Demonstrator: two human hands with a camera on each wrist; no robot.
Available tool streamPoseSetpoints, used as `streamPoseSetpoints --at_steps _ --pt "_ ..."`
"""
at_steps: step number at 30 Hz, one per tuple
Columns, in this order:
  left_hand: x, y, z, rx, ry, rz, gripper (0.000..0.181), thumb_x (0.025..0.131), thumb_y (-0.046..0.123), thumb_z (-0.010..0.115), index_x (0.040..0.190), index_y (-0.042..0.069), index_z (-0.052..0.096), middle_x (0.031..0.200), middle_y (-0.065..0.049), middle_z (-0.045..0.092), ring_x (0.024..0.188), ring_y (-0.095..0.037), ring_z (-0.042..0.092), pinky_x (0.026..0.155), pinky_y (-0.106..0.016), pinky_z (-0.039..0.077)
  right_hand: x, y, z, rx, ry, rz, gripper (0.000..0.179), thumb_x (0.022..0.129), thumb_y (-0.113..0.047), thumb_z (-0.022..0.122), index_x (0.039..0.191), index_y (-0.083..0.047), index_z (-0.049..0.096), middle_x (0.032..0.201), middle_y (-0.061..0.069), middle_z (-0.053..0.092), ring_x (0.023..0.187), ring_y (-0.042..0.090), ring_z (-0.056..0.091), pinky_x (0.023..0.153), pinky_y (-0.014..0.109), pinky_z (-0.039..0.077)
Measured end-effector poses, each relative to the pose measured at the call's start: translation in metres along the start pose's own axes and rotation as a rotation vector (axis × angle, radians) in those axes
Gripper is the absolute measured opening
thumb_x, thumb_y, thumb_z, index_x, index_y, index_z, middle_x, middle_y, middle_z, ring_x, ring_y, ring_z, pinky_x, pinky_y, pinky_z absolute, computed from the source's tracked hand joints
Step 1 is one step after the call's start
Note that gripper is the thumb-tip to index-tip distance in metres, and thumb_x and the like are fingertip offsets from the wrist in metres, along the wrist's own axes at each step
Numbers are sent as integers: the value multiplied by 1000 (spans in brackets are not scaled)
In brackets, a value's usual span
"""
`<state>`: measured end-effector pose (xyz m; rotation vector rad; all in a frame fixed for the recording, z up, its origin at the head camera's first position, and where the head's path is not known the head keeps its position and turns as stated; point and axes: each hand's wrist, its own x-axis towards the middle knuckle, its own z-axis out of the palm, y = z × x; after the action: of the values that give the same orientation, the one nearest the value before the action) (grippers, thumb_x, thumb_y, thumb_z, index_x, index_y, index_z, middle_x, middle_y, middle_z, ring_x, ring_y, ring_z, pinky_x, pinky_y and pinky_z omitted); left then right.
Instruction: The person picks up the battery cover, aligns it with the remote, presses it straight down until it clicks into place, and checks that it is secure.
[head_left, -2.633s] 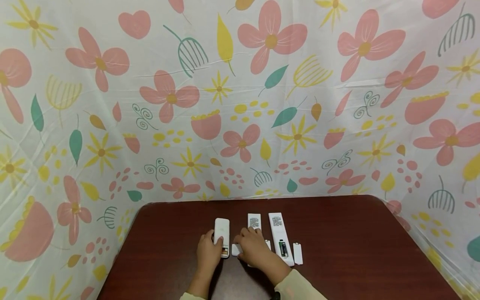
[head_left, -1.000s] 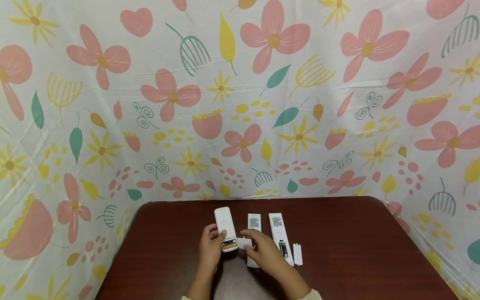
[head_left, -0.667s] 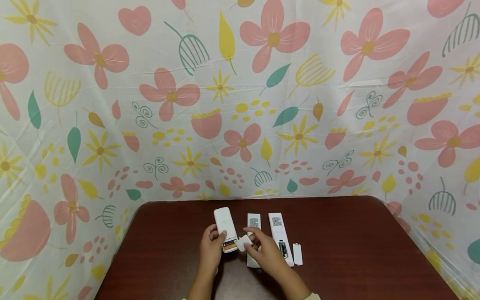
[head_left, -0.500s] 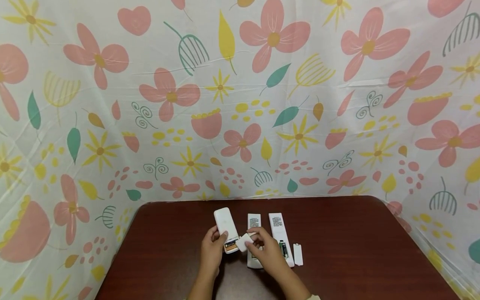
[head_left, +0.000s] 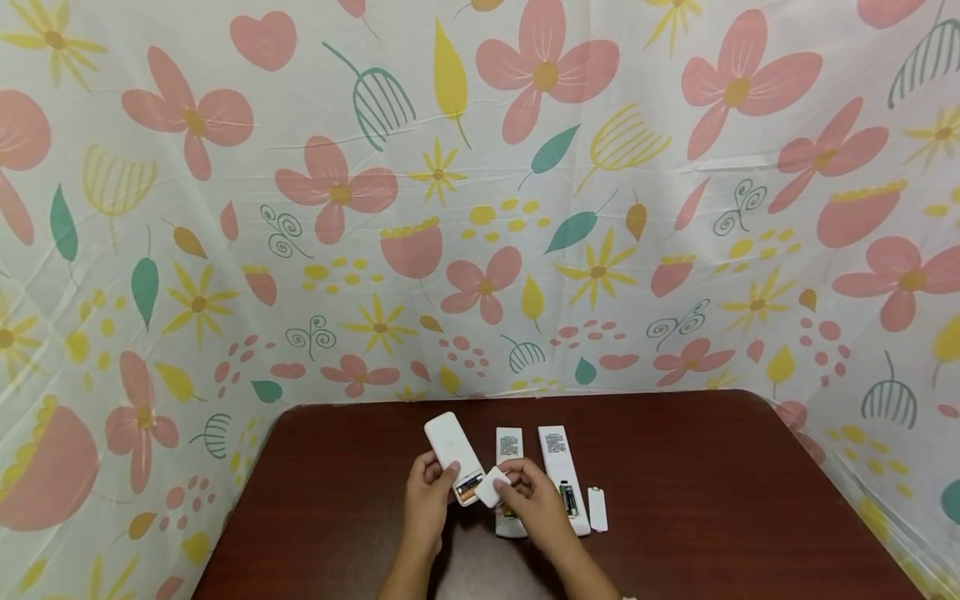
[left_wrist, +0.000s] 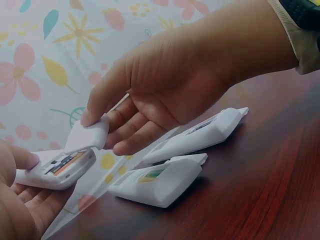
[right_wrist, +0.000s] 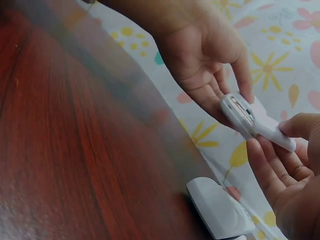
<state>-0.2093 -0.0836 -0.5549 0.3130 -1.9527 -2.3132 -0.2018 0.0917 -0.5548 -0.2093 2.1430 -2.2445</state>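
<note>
1. The left hand point(head_left: 426, 507) grasped a white remote point(head_left: 451, 443), its thumb on top and its fingers tucked underneath, holding it up above the table point(head_left: 690, 483). The remote slanted ahead of that hand, its far end pointing away and to the left.
2. Just beside the left thumb, at the remote's near end, the battery bay lay uncovered, and I could make out batteries point(head_left: 469, 485) inside, showing dark and orange.
3. The right hand point(head_left: 542, 506) pinched a small white cover point(head_left: 491, 488) between its thumb and fingertips.
4. That cover was tilted, between the two hands and right by the uncovered bay. From where I stood, I couldn't tell whether its edge touched the remote.
5. Below the right hand, partly hidden by it, a second remote point(head_left: 509, 447) lay back side up, with printing beyond the knuckles and something green in its bay.
6. Just to the right of the right hand lay a third remote point(head_left: 556, 458), also back side up, with a battery point(head_left: 568, 500) visible close to the hand's outer edge.
7. Farther right of that hand, past the third remote, rested a loose cover point(head_left: 597, 509).
8. A flowered cloth point(head_left: 480, 192) hung beyond both hands, and a beige sleeve point(left_wrist: 304, 42) circled the right wrist.
</note>
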Motion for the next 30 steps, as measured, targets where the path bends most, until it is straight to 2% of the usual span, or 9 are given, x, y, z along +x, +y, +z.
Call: streamPoseSetpoints --at_steps 5,11,17,22,30 --pt "-3 1 0 -32 -18 17 47 98 11 63 137 -5 42 113 -22 69 85 -16 68 74 -30 58 -1 3 1 46 -69 -15 32 94 -7 68 119 11 57 94 23 63 75 10 66 70 37 62" --pt "-3 0 1 -67 -37 -1 49 99 13 62 139 -2 38 110 -19 70 87 -15 69 78 -30 58 -1 6 3 79 -89 -21 33 95 -7 67 119 13 56 94 21 62 76 10 66 71 34 62" --pt "-1 -4 3 -120 -60 -31 48 100 13 61 138 -1 37 112 -18 70 89 -14 69 78 -29 57 0 9 4 104 -62 8 35 93 -4 68 119 14 53 92 16 62 74 11 66 70 32 62" --pt "-1 -5 4 -142 -64 -26 46 100 12 60 138 -1 36 115 -18 69 90 -13 69 78 -29 57 1 10 5 127 -23 54 43 92 -2 69 126 14 48 90 10 62 73 12 66 69 32 62" --pt "-2 -5 6 -165 -75 -24 47 100 12 60 138 -1 35 121 -20 68 93 -13 69 80 -29 58 1 13 7 146 -8 62 47 92 -2 69 129 14 47 88 8 62 72 12 66 67 30 61"
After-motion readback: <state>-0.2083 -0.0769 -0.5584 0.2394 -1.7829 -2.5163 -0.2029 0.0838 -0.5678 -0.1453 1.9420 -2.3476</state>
